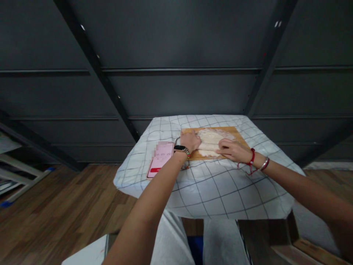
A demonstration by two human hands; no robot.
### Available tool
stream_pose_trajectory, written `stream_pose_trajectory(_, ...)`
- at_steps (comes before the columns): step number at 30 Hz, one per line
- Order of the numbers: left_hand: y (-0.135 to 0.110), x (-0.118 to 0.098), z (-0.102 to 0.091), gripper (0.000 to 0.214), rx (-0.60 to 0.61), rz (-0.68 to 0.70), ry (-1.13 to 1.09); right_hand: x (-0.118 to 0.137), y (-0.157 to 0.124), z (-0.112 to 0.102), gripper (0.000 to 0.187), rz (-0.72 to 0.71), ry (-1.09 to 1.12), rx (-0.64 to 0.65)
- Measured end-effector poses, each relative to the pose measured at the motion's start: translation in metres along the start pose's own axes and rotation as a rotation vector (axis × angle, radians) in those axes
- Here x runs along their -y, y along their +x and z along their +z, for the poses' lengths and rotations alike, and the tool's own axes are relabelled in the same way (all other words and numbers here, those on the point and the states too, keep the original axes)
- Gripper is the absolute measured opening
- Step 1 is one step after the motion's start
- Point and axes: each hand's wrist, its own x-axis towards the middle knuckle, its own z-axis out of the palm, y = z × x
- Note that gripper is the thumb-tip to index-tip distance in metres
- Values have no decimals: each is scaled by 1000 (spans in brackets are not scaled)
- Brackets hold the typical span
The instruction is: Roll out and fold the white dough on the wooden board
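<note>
A pale lump of dough [211,141] lies on a wooden board [237,133] on a small table covered with a white checked cloth [209,184]. My left hand [189,141] is closed and pressed against the dough's left side; a watch is on that wrist. My right hand [231,150] rests on the dough's right front edge, fingers together and curled onto it. Red string and bangles circle my right wrist.
A pink phone [160,159] showing a timer lies on the cloth, left of the board. Dark grey panelled walls with slanted beams stand behind the table. Wooden floor stretches to the left. My legs in light trousers [176,239] are below the table's near edge.
</note>
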Motion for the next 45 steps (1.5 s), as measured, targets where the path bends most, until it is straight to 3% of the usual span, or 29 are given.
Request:
stream_pose_trajectory(11, 6, -2, 0, 42, 10, -36, -16, 5, 2, -3, 21, 66, 107, -17)
stream_pose_trajectory(18, 11, -2, 3, 41, -52, -27, -14, -4, 0, -10, 21, 297, 403, -174)
stream_pose_trajectory(23, 15, -3, 6, 41, -122, -24, 9, -12, 8, -14, 30, 450, 342, -200)
stream_pose_trajectory(29, 19, -3, 10, 39, -151, -21, 24, -8, 6, -12, 32, 203, 125, 40)
stream_pose_trajectory(33, 23, -4, 7, 39, -134, -7, 57, -3, 1, -10, 31, 172, 11, 73)
stream_pose_trajectory(45, 36, -8, 4, 40, -110, 49, 66, -22, 12, -20, 32, 210, 284, 103)
